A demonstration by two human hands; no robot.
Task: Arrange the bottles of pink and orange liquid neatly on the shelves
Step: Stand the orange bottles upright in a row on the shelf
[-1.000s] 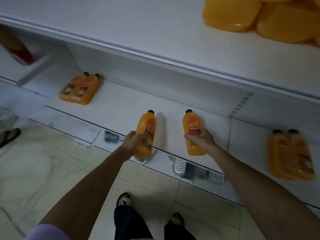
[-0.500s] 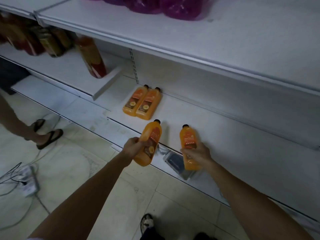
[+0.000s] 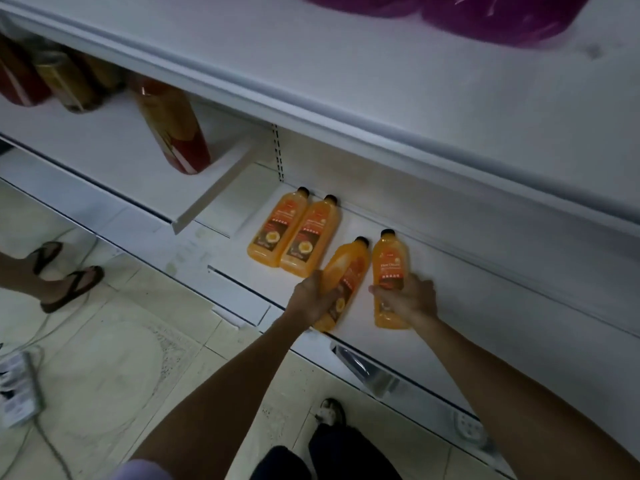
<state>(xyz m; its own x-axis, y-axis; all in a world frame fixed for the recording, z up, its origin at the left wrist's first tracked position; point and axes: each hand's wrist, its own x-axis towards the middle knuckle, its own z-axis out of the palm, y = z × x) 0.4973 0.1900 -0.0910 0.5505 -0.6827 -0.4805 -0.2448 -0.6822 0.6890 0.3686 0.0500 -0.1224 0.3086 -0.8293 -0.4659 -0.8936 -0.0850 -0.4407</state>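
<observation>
1. The white upper shelf (image 3: pixel 346 64) spans the top of the view. Pink bottles (image 3: pixel 485 19) sit at its far edge, cut off by the frame.
2. The bottom shelf (image 3: pixel 485 306) beneath it carries every orange bottle in view.
3. The tiled floor (image 3: pixel 121 358) lies in front, with another person's sandalled foot (image 3: pixel 72 289) and a power strip (image 3: pixel 17 386) at the left.
4. A side shelf (image 3: pixel 104 143) at the left holds a tall red-labelled bottle (image 3: pixel 173 129).
5. An orange pair (image 3: pixel 296 239) stands touching, side by side, against the back panel.
6. Just right of it, nearer the front edge, are a tilted orange bottle (image 3: pixel 349 271) and a straight orange bottle (image 3: pixel 389 265). Their caps are close together, and their bases may rest on the shelf, though that is hard to tell.
7. The left hand (image 3: pixel 311 299) curls its fingers round the tilted orange bottle, and the right hand (image 3: pixel 412 299) grasps the straight one.
</observation>
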